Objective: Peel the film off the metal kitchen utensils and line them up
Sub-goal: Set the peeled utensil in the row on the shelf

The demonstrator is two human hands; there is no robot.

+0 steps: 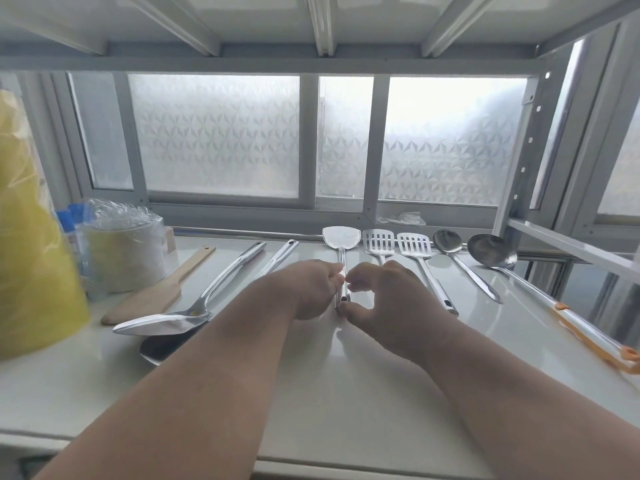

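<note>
A solid metal turner (pixel 337 239) lies on the white counter (pixel 311 393) with its blade toward the window. My left hand (pixel 310 289) and my right hand (pixel 398 299) both pinch its handle near the hollow end, fingertips close together. To its right lie two slotted turners (pixel 379 242) (pixel 414 245), a spoon (pixel 447 242) and a ladle (pixel 491 249) with orange packaging on its handle. To the left lie a large metal spoon (pixel 162 322) over a second utensil (pixel 156 349), handles pointing away. Whether film remains on the held handle is unclear.
A wooden spatula (pixel 156 292) lies at the left. Behind it stands a plastic-wrapped stack of bowls (pixel 124 247) and a yellow bag (pixel 31 254). Crumpled clear film (pixel 403 218) sits on the window sill. A shelf post (pixel 519 150) rises at the right.
</note>
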